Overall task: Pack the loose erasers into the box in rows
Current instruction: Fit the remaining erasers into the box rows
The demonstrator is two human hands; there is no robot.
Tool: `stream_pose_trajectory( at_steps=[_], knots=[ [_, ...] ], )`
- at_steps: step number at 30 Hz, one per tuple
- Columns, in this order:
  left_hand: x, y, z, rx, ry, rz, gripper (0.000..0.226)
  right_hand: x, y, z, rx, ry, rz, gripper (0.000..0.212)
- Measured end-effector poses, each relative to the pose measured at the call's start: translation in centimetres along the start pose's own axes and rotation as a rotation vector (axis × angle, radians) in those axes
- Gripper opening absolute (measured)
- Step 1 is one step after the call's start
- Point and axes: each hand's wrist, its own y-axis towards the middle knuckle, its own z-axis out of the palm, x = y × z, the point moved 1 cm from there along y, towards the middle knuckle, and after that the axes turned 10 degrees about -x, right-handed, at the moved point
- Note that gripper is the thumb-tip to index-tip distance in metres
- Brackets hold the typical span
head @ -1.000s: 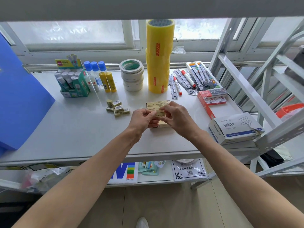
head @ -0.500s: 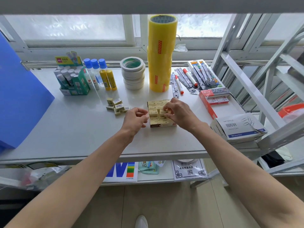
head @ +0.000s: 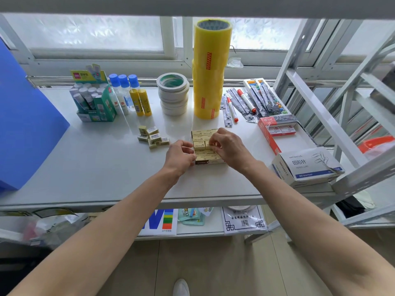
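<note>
A small open box (head: 208, 162) of cream erasers stands mid-table, with rows of erasers (head: 199, 137) lying flat inside. My right hand (head: 229, 149) is over the box's right half and pinches one eraser (head: 208, 144) between thumb and fingertips, low in the middle row. My left hand (head: 180, 155) is at the box's left side, its curled fingers and thumb against the box's left wall and front corner. Several loose erasers (head: 152, 137) lie in a small pile to the left of the box. The box's right part is hidden by my right hand.
Behind the box stand a tall stack of yellow tape rolls (head: 210, 69) and white tape rolls (head: 173, 97). Glue sticks (head: 94, 101) and bottles are at the back left, a blue folder (head: 25, 124) at far left. Pens, a red box (head: 275, 129) and a paper-clip box (head: 307, 167) are right.
Both hands came down from holding an eraser above the box. My right hand now sets it into the middle row, and my left hand has moved against the box's left side.
</note>
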Motion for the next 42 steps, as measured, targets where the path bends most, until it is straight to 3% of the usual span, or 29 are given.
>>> stream_pose_trajectory(
  at_steps=[12, 16, 19, 21, 23, 27, 32, 35, 39, 42],
  knots=[
    [-0.2, -0.1, -0.1, 0.021, -0.009, -0.023, 0.026, -0.1, 0.0, 0.0, -0.01, 0.036, 0.029, 0.007],
    [-0.1, -0.2, -0.8, 0.02, 0.004, 0.016, 0.025, 1.1, 0.2, -0.3, -0.134, 0.077, 0.064, 0.008],
    [0.5, 0.4, -2.4, -0.182, 0.151, 0.215, 0.032, 3.6, 0.9, 0.1, -0.195, 0.126, 0.018, 0.015],
    [1.3, 1.4, -4.2, -0.371, 0.297, 0.316, 0.045, 5.6, 1.5, 1.0, -0.162, 0.146, -0.015, 0.024],
    [1.9, 2.7, -6.3, -0.451, 0.444, 0.335, 0.065, 7.6, 2.2, 2.2, -0.092, 0.124, -0.046, 0.035],
    [2.5, 5.7, -9.5, -0.345, 0.752, 0.32, 0.099, 10.7, 4.1, 4.5, 0.057, 0.009, -0.001, 0.053],
    [2.4, 8.9, -10.6, -0.062, 0.898, 0.307, 0.111, 11.5, 6.4, 7.0, 0.244, -0.108, 0.144, 0.047],
    [2.2, 10.5, -10.3, 0.037, 0.98, 0.362, 0.109, 11.4, 7.2, 7.7, 0.336, -0.04, 0.231, 0.053],
    [2.1, 11.3, -10.5, 0.038, 1.241, 0.514, 0.091, 10.8, 8.0, 8.0, 0.35, 0.075, 0.305, 0.048],
    [2.4, 11.1, -10.9, 0.061, 1.187, 0.642, 0.074, 10.6, 8.0, 8.1, 0.374, 0.096, 0.298, 0.042]
  ],
)
